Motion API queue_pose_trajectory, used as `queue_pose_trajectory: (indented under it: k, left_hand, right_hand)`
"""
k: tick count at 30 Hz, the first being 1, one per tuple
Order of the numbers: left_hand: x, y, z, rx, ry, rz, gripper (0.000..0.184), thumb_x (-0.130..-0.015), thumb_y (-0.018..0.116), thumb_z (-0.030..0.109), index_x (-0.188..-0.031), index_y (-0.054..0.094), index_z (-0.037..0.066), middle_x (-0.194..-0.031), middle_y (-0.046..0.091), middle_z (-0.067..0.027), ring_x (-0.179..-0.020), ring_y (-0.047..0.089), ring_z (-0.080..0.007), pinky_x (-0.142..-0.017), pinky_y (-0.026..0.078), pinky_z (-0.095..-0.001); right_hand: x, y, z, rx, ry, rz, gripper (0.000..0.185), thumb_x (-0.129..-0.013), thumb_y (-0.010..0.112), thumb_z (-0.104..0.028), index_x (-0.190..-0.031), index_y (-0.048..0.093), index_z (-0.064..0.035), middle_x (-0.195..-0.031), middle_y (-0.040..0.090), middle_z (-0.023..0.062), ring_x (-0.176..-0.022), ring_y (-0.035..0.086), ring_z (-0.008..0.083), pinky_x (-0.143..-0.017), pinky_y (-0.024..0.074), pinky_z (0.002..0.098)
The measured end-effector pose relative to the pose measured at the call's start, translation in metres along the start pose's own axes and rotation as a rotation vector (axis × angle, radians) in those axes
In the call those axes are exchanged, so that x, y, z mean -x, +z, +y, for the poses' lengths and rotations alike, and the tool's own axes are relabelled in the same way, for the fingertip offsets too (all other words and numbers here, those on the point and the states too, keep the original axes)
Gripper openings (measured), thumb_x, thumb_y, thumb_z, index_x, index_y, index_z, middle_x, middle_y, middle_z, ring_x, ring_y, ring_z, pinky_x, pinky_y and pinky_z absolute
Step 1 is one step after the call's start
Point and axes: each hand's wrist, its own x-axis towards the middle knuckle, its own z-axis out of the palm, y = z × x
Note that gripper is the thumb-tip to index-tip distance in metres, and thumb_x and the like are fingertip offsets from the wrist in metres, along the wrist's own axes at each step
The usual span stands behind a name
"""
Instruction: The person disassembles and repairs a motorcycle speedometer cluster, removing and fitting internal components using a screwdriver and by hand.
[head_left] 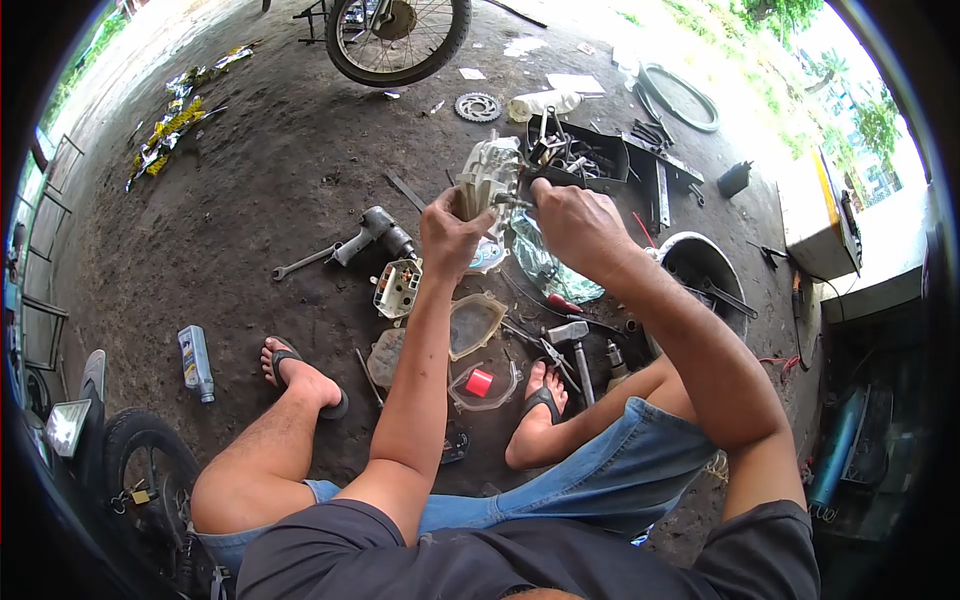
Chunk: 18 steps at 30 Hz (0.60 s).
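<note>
Finned metal part [490, 165]: up off the floor, in the far middle of the scene, in front of the person; its long axis runs from near to far, the far end leaning a little to the right; its fins show on the left side and at the far end.
Left hand [455, 230]: wrapped round the part's near left side, holding it, thumb reaching toward the right.
Right hand [585, 225]: just right of the part, fingers curled in narrow; what they grip is hidden, so it cannot be told; a short dark shaft [508, 201] shows between the two hands, at the part's right side.
Far floor: a toothed sprocket [478, 107] lies flat beyond the part; a wheel [398, 40] stands farther off; to the right, a dark tool tray [600, 183] holds loose tools.
Left floor: a power tool [377, 237] lies beside a wrench [305, 264]; a bottle [195, 362] lies nearer, well apart from both.
Near floor, between the feet: a red cap [478, 383] sits within a clear frame [512, 388]; farther right, a hammer [573, 335] lies with its head at the far end.
Right: a round basin [742, 285], beyond the person's right knee.
</note>
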Motion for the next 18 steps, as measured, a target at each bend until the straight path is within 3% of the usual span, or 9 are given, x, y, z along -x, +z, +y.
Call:
queue_pose_trajectory:
  k: [2, 4, 6, 7, 8, 10, 11, 14, 18]
  left_hand:
    - [-0.001, -0.007, 0.001, -0.114, 0.072, 0.071, 0.038, -0.08, 0.083, 0.01, -0.113, 0.074, -0.007, -0.096, 0.08, -0.0096, -0.082, 0.073, -0.013, -0.077, 0.059, -0.0295]
    - [0.0, -0.008, 0.006, -0.206, 0.145, 0.093, 0.042, -0.079, 0.083, 0.013, -0.116, 0.073, -0.005, -0.094, 0.08, -0.0121, -0.082, 0.076, -0.0184, -0.078, 0.06, -0.0327]
    - [0.004, -0.001, 0.018, -0.44, 0.236, 0.159, 0.046, -0.078, 0.083, 0.012, -0.12, 0.072, -0.004, -0.095, 0.081, -0.015, -0.083, 0.079, -0.0277, -0.079, 0.062, -0.0371]
    - [0.008, 0.005, 0.031, -0.487, 0.295, 0.142, 0.052, -0.078, 0.082, 0.01, -0.127, 0.069, -0.002, -0.104, 0.079, -0.0189, -0.093, 0.079, -0.0348, -0.085, 0.062, -0.0413]
    - [0.009, 0.01, 0.032, -0.529, 0.397, 0.137, 0.054, -0.079, 0.081, 0.009, -0.13, 0.067, -0.001, -0.111, 0.077, -0.0201, -0.1, 0.078, -0.0357, -0.09, 0.061, -0.0425]
    - [0.01, 0.016, 0.028, -0.599, 0.504, 0.092, 0.06, -0.081, 0.077, 0.004, -0.139, 0.061, 0.001, -0.13, 0.071, -0.0228, -0.12, 0.071, -0.0378, -0.102, 0.058, -0.0466]
    - [0.01, 0.02, 0.026, -0.622, 0.622, 0.1, 0.059, -0.079, 0.078, 0.003, -0.137, 0.063, 0.003, -0.128, 0.071, -0.0202, -0.117, 0.071, -0.0371, -0.101, 0.058, -0.0456]
    - [0.01, 0.03, 0.021, -0.657, 0.769, 0.081, 0.058, -0.08, 0.076, 0.0, -0.136, 0.064, 0.006, -0.129, 0.071, -0.0163, -0.118, 0.069, -0.0379, -0.102, 0.057, -0.0455]
    - [0.015, 0.033, 0.025, -0.682, 0.781, 0.03, 0.059, -0.081, 0.074, -0.001, -0.138, 0.062, 0.006, -0.128, 0.071, -0.0154, -0.125, 0.065, -0.038, -0.109, 0.052, -0.0471]
  right_hand:
    - [-0.001, -0.004, 0.004, -0.054, 0.087, 0.012, 0.021, -0.098, 0.059, -0.013, -0.112, 0.059, 0.0027, -0.089, 0.074, 0.0272, -0.086, 0.075, 0.0438, -0.075, 0.0584, 0.0525]
    - [-0.002, 0.007, 0.008, -0.304, 0.138, 0.15, 0.028, -0.101, 0.064, -0.022, -0.11, 0.061, 0.0038, -0.09, 0.074, 0.0289, -0.088, 0.075, 0.044, -0.075, 0.0577, 0.0515]
    - [-0.012, 0.018, 0.021, -0.633, 0.245, 0.162, 0.046, -0.101, 0.072, -0.04, -0.102, 0.067, 0.0056, -0.079, 0.071, 0.0175, -0.07, 0.07, 0.0292, -0.066, 0.0539, 0.0445]
    - [-0.015, 0.018, 0.024, -0.784, 0.344, 0.104, 0.05, -0.101, 0.074, -0.045, -0.098, 0.069, 0.0053, -0.074, 0.068, 0.0113, -0.063, 0.065, 0.0222, -0.062, 0.0519, 0.0416]
    - [-0.016, 0.02, 0.026, -1.028, 0.433, 0.048, 0.06, -0.098, 0.074, -0.057, -0.09, 0.07, 0.0024, -0.068, 0.059, 0.0022, -0.056, 0.052, 0.0127, -0.052, 0.0435, 0.0358]
    - [-0.016, 0.012, 0.023, -1.182, 0.521, 0.045, 0.061, -0.095, 0.075, -0.061, -0.088, 0.069, -0.0006, -0.068, 0.057, 0.0005, -0.054, 0.048, 0.0107, -0.048, 0.0378, 0.0341]
    - [-0.015, 0.009, 0.022, -1.337, 0.613, 0.042, 0.063, -0.092, 0.077, -0.065, -0.086, 0.068, -0.0035, -0.068, 0.055, -0.0012, -0.051, 0.045, 0.0088, -0.044, 0.032, 0.0324]
    - [-0.012, 0.011, 0.026, -1.388, 0.689, 0.05, 0.057, -0.091, 0.081, -0.06, -0.086, 0.068, -0.0048, -0.068, 0.052, -0.0028, -0.049, 0.041, 0.0086, -0.043, 0.0308, 0.0318]
    - [-0.008, 0.013, 0.026, -1.379, 0.693, 0.114, 0.036, -0.092, 0.084, -0.039, -0.086, 0.067, -0.0078, -0.065, 0.049, -0.0052, -0.046, 0.038, 0.0081, -0.041, 0.0265, 0.0295]
